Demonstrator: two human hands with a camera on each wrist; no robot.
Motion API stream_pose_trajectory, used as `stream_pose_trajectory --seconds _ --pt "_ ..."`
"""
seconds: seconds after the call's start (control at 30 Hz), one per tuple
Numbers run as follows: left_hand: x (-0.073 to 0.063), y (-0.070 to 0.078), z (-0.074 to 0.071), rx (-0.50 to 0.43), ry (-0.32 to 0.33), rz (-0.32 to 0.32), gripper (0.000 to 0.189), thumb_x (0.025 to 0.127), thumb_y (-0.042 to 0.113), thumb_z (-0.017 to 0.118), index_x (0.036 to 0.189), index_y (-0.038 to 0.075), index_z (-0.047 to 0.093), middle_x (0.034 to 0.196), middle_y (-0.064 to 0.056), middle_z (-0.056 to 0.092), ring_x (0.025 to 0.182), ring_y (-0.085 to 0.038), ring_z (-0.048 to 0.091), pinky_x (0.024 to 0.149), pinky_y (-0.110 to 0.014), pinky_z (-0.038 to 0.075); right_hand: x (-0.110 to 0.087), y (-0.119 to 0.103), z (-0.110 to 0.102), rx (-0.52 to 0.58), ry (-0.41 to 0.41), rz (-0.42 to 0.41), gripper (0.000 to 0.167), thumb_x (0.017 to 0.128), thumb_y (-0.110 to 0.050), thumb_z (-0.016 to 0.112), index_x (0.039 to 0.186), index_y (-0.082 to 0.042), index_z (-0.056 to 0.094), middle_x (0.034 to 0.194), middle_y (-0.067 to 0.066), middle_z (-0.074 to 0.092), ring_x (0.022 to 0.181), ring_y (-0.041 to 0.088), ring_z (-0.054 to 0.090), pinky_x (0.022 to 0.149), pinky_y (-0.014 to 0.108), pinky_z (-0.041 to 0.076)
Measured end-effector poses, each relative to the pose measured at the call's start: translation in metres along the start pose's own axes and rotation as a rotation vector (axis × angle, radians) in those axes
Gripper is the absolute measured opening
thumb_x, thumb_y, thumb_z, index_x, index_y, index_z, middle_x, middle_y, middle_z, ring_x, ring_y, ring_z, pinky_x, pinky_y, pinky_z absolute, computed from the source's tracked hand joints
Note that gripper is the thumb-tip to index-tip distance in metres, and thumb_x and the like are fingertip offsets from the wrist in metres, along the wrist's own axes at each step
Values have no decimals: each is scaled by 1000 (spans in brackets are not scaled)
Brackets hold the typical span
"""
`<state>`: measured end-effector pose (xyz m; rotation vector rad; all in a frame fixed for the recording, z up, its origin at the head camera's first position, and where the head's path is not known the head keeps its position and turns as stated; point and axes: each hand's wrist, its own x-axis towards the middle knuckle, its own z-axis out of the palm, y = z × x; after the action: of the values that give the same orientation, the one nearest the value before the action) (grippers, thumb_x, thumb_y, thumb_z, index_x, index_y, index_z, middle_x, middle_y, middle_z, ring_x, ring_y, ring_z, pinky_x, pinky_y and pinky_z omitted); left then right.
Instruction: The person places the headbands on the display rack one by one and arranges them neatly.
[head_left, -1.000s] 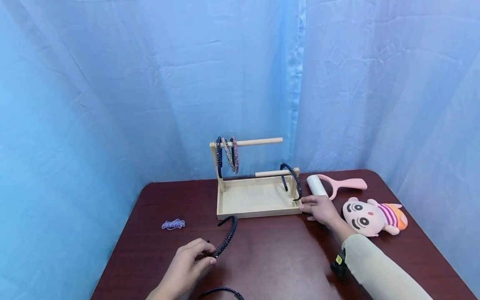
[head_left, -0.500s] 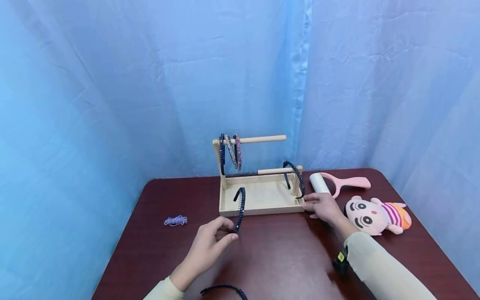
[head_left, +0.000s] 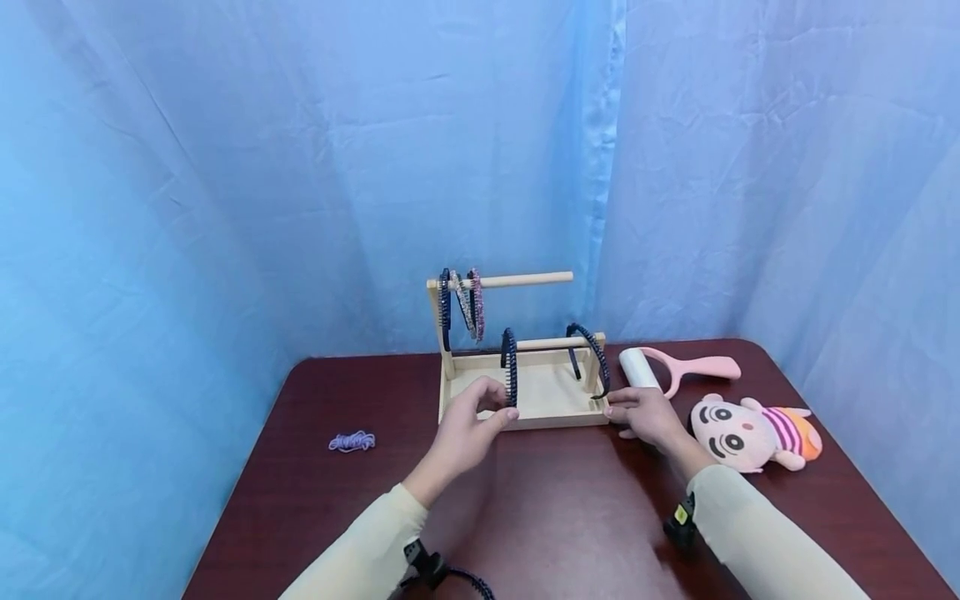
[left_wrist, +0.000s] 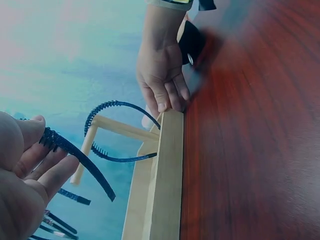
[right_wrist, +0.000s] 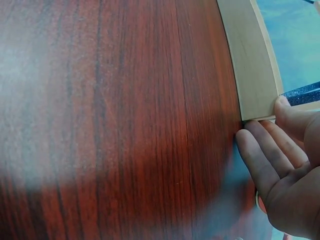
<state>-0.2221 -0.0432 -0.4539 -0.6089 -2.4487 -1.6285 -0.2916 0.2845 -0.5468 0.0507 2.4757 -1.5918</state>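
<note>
My left hand (head_left: 468,425) pinches a dark blue toothed headband (head_left: 511,367) between thumb and fingers, upright in front of the free left end of the rack's lower bar (head_left: 543,342). One leg of this headband (left_wrist: 95,172) points past my fingertips in the left wrist view. My right hand (head_left: 647,417) holds the front right corner of the wooden rack (head_left: 555,422), its fingertips at the corner in the right wrist view. Another dark headband (head_left: 597,354) hangs at the right end of the lower bar. Several headbands (head_left: 477,308) hang on the upper bar (head_left: 528,279).
A pink-handled lint roller (head_left: 701,367) and a plush doll (head_left: 742,433) lie right of the rack. A bundle of purple cord (head_left: 352,442) is on the table at left. Another dark headband (head_left: 474,583) lies at the near edge, partly hidden by my left forearm.
My left hand has carried the dark headband forward and right from the near table to the lower bar's free end. My right hand has stayed at the rack's corner.
</note>
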Motion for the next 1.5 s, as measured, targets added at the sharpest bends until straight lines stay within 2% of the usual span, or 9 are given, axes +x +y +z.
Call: stream_pose_trajectory --seconds 0.23,0.53,0.77,1.0,1.27,1.5 --pt "32 -10 15 -39 5 -52 17 97 10 72 110 4 63 104 -11 69 98 -25 72 84 -36 59 -1 1 1 4 6 -6 40 97 -9 72 132 8 64 121 28 70 98 26 71 72 43 64" --pt "58 -18 39 -39 15 -140 22 98 13 71 119 7 65 109 -9 70 101 -23 69 91 -35 57 0 1 -1 22 4 -6 39 97 -7 71 131 9 64 116 24 73 91 19 70 71 42 64" --pt "69 -16 67 -54 41 -192 21 97 12 72 115 8 64 106 -8 70 97 -21 71 86 -31 58 2 2 -2 34 7 2 39 97 -8 71 131 9 64 115 23 74 92 20 71 71 43 64" --pt "77 -13 89 -49 45 -212 19 96 10 74 110 6 63 103 -7 70 94 -18 69 85 -29 57 2 3 0 30 12 4 39 97 -7 71 131 9 64 117 25 72 95 21 72 71 43 64" --pt "84 -14 102 -41 16 -232 18 96 10 73 110 4 63 101 -5 69 92 -15 67 83 -27 56 1 1 2 16 5 9 39 97 -9 70 132 8 64 122 27 70 97 24 71 72 43 64" --pt "86 -16 109 -56 11 -271 17 95 10 74 107 5 64 97 -4 67 87 -11 65 75 -24 56 -1 -1 1 18 0 15 41 98 -9 70 133 9 63 124 28 69 99 26 71 73 42 64"
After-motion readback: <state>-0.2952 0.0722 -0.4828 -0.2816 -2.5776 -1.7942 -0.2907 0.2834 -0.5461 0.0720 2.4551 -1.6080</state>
